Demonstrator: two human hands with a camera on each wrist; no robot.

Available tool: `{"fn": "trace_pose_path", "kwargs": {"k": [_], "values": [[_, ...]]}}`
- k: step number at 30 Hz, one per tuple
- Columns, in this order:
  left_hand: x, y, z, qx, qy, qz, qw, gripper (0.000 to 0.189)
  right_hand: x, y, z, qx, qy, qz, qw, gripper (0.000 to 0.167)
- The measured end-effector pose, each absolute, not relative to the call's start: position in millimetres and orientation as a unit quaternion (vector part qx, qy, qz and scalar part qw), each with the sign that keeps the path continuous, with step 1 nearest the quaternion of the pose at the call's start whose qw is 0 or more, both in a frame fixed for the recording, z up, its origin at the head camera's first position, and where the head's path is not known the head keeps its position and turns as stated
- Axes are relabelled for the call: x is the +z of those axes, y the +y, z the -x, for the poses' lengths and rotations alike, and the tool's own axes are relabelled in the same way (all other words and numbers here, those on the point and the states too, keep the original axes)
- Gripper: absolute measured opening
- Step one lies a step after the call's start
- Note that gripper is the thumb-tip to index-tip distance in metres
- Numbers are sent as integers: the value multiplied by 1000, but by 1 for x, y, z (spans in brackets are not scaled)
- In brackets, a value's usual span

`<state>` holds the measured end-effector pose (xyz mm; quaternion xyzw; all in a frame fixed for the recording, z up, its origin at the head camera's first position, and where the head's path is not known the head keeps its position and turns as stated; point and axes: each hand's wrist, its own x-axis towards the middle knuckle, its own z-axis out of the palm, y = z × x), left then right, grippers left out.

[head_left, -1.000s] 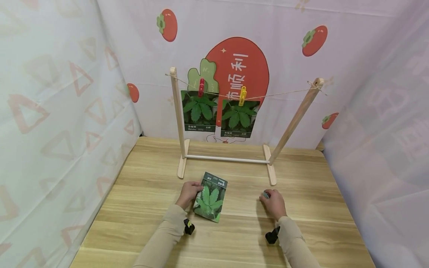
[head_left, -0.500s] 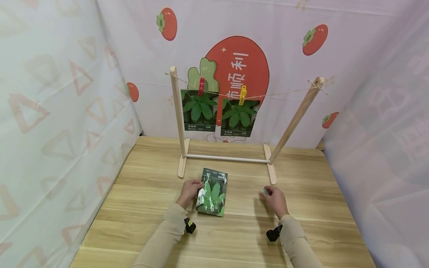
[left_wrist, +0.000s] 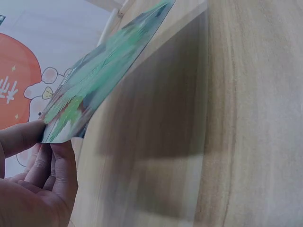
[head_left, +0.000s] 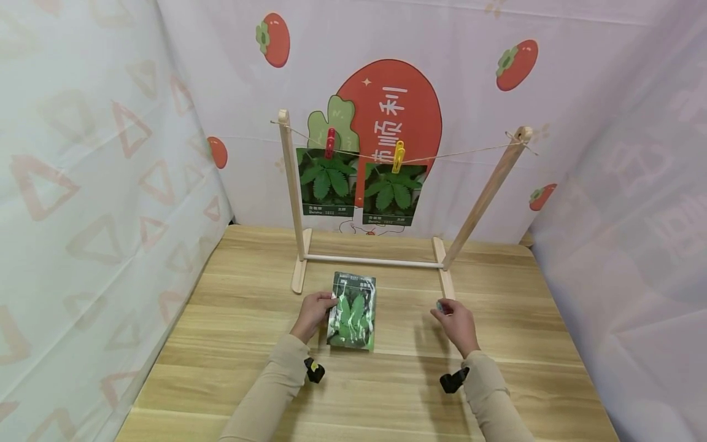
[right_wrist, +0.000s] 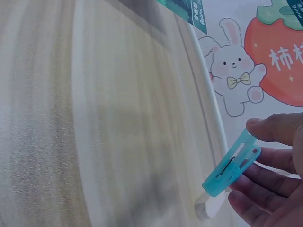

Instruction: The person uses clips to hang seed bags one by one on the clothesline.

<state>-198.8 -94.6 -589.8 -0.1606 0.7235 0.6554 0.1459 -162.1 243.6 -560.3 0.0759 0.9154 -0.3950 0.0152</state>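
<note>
My left hand (head_left: 315,314) pinches the left edge of a glossy green seed packet (head_left: 351,313) with a leaf picture, its lettering upside down. In the left wrist view the packet (left_wrist: 94,78) slants above the table, thumb on top and fingers beneath. On the right, my right hand (head_left: 457,322) holds a light-blue clothespin (right_wrist: 232,163) between thumb and fingers, its clamping end pointing away from the palm. Two similar packets hang from a string: the left packet (head_left: 327,184) under a red clothespin (head_left: 330,143), the right packet (head_left: 391,195) under a yellow clothespin (head_left: 398,157).
A wooden frame carries the string between its left post (head_left: 293,184) and right post (head_left: 486,196). A white rod (head_left: 372,261) joins the feet. The wood-grain table (head_left: 232,344) is enclosed by printed cloth walls (head_left: 99,184).
My left hand has raised the seed packet slightly and turned it straighter, and glare now covers its face. My right hand has moved a little up and forward with the clothespin.
</note>
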Motion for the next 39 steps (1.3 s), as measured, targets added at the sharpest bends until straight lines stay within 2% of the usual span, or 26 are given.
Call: {"fn": "trace_pose_path", "kwargs": {"k": [8,27,39], "values": [[-579,-89,200,660,723,149,141,30,-552,245,168,-410,909,-78,-11,39],[-566,-83,203,661,724,142,135,31,-532,242,169,-423,903,-68,-35,38],[-550,-76,205,676,715,137,115,29,-515,238,171,-439,894,-54,-75,34]]}}
